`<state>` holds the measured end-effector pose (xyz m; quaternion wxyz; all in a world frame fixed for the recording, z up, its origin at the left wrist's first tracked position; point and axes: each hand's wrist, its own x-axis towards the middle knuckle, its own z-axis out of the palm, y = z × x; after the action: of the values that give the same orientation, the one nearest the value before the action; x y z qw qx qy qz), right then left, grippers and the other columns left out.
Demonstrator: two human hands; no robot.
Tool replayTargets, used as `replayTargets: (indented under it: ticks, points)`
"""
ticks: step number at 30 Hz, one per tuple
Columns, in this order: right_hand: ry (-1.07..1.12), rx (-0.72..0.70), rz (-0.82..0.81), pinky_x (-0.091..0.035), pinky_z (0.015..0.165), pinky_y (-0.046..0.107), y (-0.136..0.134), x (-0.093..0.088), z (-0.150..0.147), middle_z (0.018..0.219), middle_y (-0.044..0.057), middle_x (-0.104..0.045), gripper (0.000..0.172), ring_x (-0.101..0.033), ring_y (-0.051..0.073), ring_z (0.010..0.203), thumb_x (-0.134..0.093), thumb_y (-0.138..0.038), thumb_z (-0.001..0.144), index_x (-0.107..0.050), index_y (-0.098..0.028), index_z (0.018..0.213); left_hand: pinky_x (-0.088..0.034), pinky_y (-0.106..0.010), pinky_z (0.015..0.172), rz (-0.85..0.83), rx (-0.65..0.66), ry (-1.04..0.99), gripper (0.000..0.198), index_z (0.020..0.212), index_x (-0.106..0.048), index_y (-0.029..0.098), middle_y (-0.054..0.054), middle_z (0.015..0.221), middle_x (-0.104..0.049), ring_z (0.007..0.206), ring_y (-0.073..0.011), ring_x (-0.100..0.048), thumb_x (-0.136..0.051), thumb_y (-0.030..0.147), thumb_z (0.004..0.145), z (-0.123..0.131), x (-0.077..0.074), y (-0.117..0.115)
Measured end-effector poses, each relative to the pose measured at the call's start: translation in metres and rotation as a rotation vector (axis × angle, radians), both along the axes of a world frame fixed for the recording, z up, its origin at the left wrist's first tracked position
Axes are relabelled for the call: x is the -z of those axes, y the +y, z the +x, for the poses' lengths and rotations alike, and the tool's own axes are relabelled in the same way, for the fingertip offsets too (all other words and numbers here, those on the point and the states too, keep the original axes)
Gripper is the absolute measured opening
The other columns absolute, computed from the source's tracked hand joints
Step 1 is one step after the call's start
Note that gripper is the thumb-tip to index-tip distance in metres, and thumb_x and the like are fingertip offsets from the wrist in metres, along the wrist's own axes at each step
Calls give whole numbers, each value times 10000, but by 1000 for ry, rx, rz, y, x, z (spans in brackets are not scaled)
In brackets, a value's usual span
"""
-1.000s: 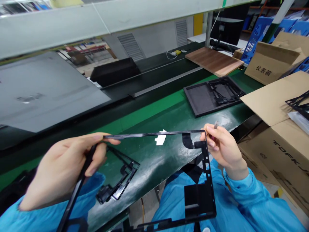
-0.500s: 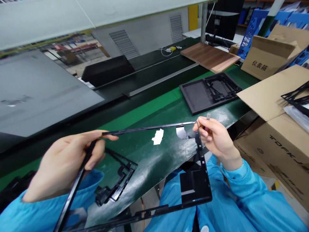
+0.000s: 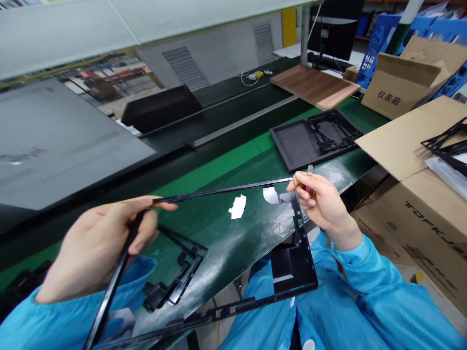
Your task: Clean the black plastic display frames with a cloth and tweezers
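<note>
Pinching frame (image 3: 295,266) in left hand (image 3: 98,243) and right hand (image 3: 326,204), stick (image 3: 310,170) in right too; looks unfinished tbh, not set down yet.

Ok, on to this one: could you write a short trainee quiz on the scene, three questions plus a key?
1. What is held between the left hand and the right hand?
A) a brown wood-grain board
B) a thin black rectangular frame
C) an open cardboard box
2. True or false: the small jagged white scrap lies on the glossy dark green tabletop.
3. Fill in: as pictured, the black open-framed parts lie in the ____ half of the shallow black tray.

Key: 1: B; 2: true; 3: right
</note>
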<state>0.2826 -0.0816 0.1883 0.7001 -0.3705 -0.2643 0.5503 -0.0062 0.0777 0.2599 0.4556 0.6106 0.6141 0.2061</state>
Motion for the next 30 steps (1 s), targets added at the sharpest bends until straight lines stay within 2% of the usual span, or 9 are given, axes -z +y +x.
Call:
replayTargets:
  ticks: [3,7,12,18,24,27,30]
  points:
    - [-4,-2,-1,-222,445,196,0,0,1,579,-80,-418,352,-250,36,469,-823,-471,903,-735,-145,805,-243,-233,314,23,-1,-5,361,864,-732,164,41,408,-355,332,-117,-280,-613,503,894,1,-1,-2]
    - [-1,-4,-4,-222,445,203,0,1,0,582,-75,-437,341,-248,40,476,-811,-461,914,-740,-144,812,-282,-226,344,35,0,-32,342,851,-730,151,39,403,-339,349,-115,-301,-601,459,922,3,-1,-5]
    - [4,0,-7,-229,443,202,1,0,-1,575,-79,-430,351,-244,36,467,-832,-469,904,-741,-145,803,-250,-207,378,30,-42,-62,281,855,-690,149,53,428,-324,385,-94,-286,-539,343,993,19,-13,-23]
    - [6,-2,0,-218,438,196,2,1,0,568,-83,-417,360,-241,31,458,-850,-474,888,-745,-142,795,-224,-221,391,42,-43,-49,266,855,-661,159,62,441,-316,396,-92,-269,-526,332,1006,28,-21,-33]
    - [-10,20,-32,-198,431,207,1,-1,-1,558,-81,-405,359,-214,37,463,-875,-472,862,-739,-151,777,-199,-217,410,46,-16,-72,289,858,-674,141,63,422,-326,383,-77,-251,-496,298,1022,24,-17,-29]
    - [-37,46,-73,-192,427,221,-1,0,0,560,-77,-381,349,-209,46,468,-876,-471,862,-744,-159,780,-193,-219,406,42,31,-124,300,864,-694,131,66,406,-337,358,-76,-258,-490,297,1007,18,-10,-20]
    - [-53,75,-121,-163,428,233,-3,0,2,571,-68,-356,338,-196,46,480,-900,-467,848,-763,-166,779,-199,-241,382,31,129,-184,331,838,-718,126,58,375,-365,318,-92,-267,-539,380,952,10,1,-6]
